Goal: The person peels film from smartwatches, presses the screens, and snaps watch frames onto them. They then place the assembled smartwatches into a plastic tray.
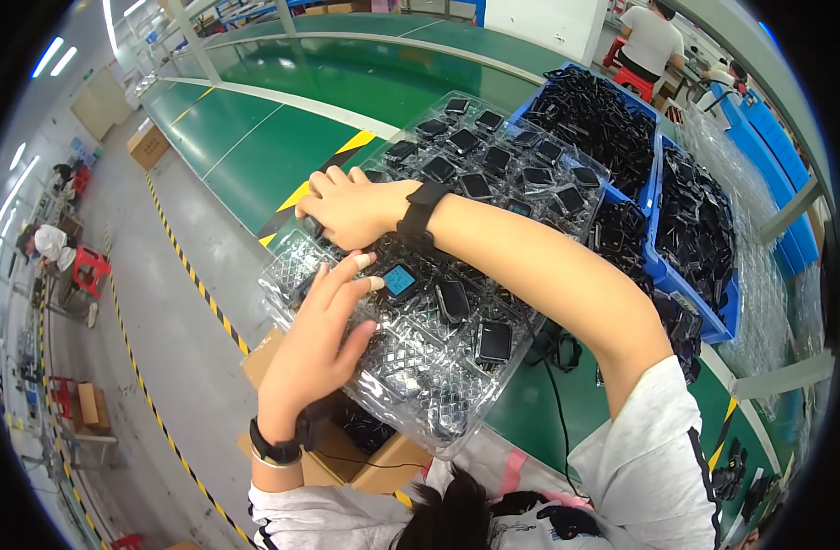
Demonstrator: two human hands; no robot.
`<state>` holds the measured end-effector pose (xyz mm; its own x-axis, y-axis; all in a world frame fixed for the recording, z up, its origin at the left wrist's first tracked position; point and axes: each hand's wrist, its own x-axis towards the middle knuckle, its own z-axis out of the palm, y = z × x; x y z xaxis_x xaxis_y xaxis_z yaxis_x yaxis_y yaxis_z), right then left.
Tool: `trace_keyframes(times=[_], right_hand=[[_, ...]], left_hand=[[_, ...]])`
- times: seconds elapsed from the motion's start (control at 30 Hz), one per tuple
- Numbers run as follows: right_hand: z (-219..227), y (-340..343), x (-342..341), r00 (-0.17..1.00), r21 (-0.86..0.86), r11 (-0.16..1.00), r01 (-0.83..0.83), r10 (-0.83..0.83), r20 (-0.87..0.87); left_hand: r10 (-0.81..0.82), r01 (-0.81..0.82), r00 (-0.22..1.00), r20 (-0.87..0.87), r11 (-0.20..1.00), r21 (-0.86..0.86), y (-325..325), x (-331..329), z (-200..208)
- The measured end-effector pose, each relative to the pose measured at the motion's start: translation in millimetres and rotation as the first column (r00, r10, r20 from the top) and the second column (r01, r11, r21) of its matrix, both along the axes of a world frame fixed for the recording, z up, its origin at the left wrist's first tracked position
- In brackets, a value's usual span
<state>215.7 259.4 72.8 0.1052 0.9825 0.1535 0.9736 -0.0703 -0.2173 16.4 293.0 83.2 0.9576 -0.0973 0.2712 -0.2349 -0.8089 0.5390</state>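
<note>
A clear plastic blister tray (406,367) holds rows of black square smartwatches (463,140). My right hand (360,209) reaches across to the tray's left edge, its fingers bent down around a small dark smartwatch (312,225), mostly hidden under them. My left hand (323,335) hovers over the tray's near left part, fingers apart and fingertips wrapped in pale tape. Close to those fingertips lies a smartwatch with a lit blue screen (400,281). Other dark watches (494,342) lie in the tray to its right. Both my wrists wear black bands.
Blue bins (656,229) heaped with black straps and parts (594,124) stand right of the tray on the green bench (273,137). A cardboard box (383,477) sits below the near edge. A black cable (562,412) hangs at the right. People (653,41) sit farther off.
</note>
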Motion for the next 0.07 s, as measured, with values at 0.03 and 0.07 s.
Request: trace_keyframes(times=[0.03, 0.07], right_hand=[[1.7, -1.0, -0.6, 1.000, -0.040, 0.999, -0.012, 0.012, 0.007], [3.5, -6.0, 1.4, 1.000, -0.086, 0.996, -0.014, 0.016, 0.017]], left_hand=[[-0.046, 0.028, 0.996, -0.079, 0.976, -0.215, 5.2, 0.0, 1.6], [-0.052, 0.034, 0.996, -0.076, 0.975, -0.218, 3.4, 0.8, 1.0]])
